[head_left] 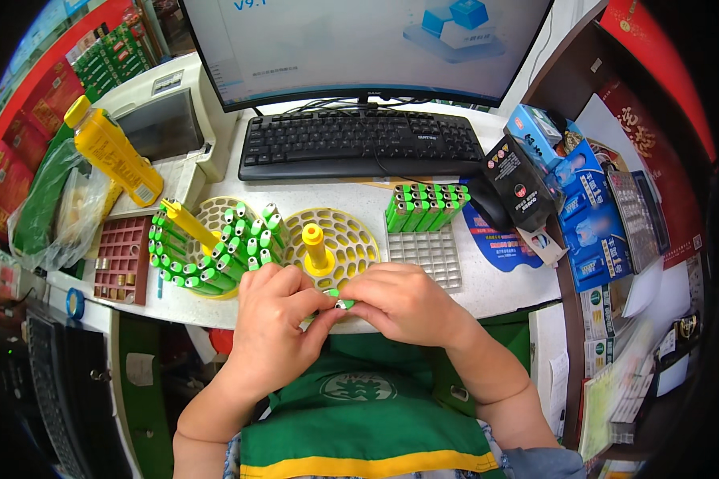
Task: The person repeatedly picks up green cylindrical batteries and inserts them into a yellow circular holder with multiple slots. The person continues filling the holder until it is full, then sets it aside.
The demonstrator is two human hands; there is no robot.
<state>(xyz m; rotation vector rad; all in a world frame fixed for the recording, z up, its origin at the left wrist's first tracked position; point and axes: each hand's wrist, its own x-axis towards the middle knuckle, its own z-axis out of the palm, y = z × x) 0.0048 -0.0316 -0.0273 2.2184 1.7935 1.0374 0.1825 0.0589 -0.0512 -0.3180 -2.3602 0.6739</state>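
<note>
Head view showed the person's two hands meeting at the front edge of a white counter (487, 295), just above a green apron (359, 415). The left hand (273, 307) and the right hand (403, 302) were touching each other at the fingertips, and between them was a small green tube (342, 303) with a white end. Both hands pinched it with narrow, closed fingers; the right hand's fingers covered most of it, so only the short end near the left hand was visible. Its long axis seemed to lie roughly left to right, pointing from one hand toward the other, but I could not tell this for sure.

Directly beyond the hands, away from the body, stood a round yellow holder (335, 247) with many holes and a yellow post in the middle; its holes looked mostly free. It was near to both hands, a little closer to the left hand's fingertips. To the left of it was a second round holder (216, 214), tilted, with many green tubes (232, 255) standing in it. A block of green tubes (425, 206) sat on a grey grid tray (427, 255), beyond the right hand. Farther back were a black keyboard (359, 142), a yellow bottle (112, 156) and a dark red tray (122, 259).
</note>
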